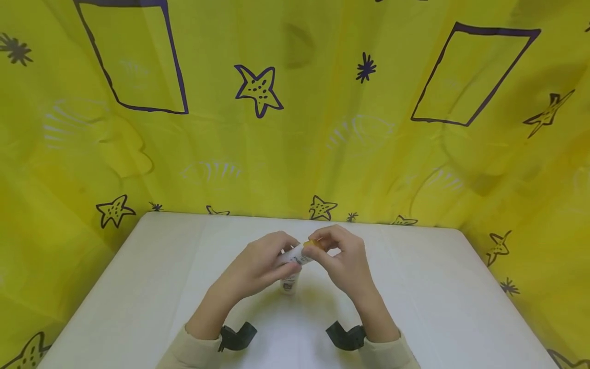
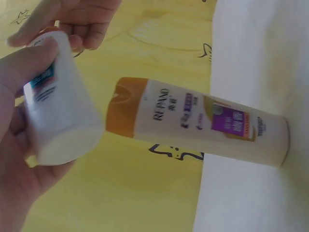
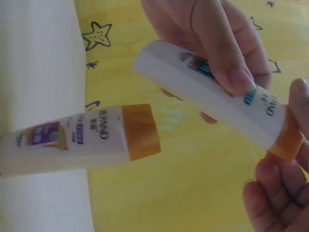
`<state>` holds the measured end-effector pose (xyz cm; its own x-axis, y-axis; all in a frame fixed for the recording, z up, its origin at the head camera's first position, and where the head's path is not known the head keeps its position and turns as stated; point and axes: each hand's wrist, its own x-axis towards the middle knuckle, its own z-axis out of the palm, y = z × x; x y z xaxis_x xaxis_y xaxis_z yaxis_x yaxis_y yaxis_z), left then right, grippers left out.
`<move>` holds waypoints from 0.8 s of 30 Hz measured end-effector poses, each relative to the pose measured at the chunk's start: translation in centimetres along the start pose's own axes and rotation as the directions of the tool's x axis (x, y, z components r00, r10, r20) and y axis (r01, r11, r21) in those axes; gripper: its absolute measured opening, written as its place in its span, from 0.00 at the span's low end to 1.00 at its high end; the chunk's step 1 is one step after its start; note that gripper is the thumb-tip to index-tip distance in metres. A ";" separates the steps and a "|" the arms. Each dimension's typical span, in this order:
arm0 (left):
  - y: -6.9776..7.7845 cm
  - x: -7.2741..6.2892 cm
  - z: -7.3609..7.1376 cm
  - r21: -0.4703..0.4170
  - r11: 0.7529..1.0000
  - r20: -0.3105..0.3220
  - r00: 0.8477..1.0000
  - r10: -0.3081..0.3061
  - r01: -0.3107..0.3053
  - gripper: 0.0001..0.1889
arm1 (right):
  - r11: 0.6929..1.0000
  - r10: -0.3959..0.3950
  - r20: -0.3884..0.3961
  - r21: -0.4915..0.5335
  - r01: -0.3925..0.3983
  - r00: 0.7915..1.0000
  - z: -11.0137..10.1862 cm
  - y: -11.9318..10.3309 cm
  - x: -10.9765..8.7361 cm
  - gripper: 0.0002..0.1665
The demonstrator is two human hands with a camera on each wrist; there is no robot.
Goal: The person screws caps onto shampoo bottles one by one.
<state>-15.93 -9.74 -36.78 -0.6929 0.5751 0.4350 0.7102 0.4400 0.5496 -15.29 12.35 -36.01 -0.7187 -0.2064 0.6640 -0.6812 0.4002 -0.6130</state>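
Observation:
My left hand (image 1: 260, 262) grips the body of a white shampoo bottle (image 3: 164, 70), holding it tilted above the table. The thumb lies along its printed front, by a teal label. At the bottle's top end, the thumb and fingers of my right hand (image 1: 346, 260) pinch its orange cap (image 3: 288, 136). A second white shampoo bottle (image 2: 164, 111) stands upright on the table just below the held one. It has a purple label and an orange flip-top cap (image 2: 126, 107), which looks closed. In the head view the left hand and held bottle hide its upper part.
A white table (image 1: 152, 287) lies under both hands. Behind it and at its sides hangs a yellow curtain (image 1: 295, 138) printed with dark stars and frames. Black wrist mounts (image 1: 238, 336) sit at both cuffs.

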 end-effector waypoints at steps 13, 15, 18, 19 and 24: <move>-0.2 0.2 0.3 0.251 0.952 -0.133 0.968 0.214 -0.176 0.15 | 0.997 0.067 0.007 0.026 -0.067 0.998 0.1 -0.6 -0.1 0.12; 0.0 0.3 0.4 0.350 0.912 -0.153 0.948 0.279 -0.212 0.16 | 0.995 0.095 -0.006 0.026 -0.095 0.995 0.0 -0.7 -0.1 0.11; 0.2 0.3 0.5 0.394 0.891 -0.177 0.932 0.316 -0.227 0.17 | 0.994 0.106 -0.013 0.033 -0.106 0.994 -0.1 -0.9 0.0 0.11; 0.2 0.3 0.5 0.390 0.893 -0.185 0.931 0.316 -0.225 0.17 | 0.994 0.103 -0.011 0.036 -0.102 0.995 -0.1 -1.0 0.0 0.12; 0.2 0.3 0.5 0.306 0.932 -0.248 0.928 0.277 -0.196 0.16 | 0.993 0.087 0.016 0.078 -0.088 0.996 -0.2 -1.0 0.1 0.19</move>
<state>-15.94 -9.16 -36.88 -0.4776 0.4850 0.7326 0.8358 0.5078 0.2086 -14.63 12.15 -35.23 -0.7772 -0.1853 0.6014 -0.6244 0.3460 -0.7003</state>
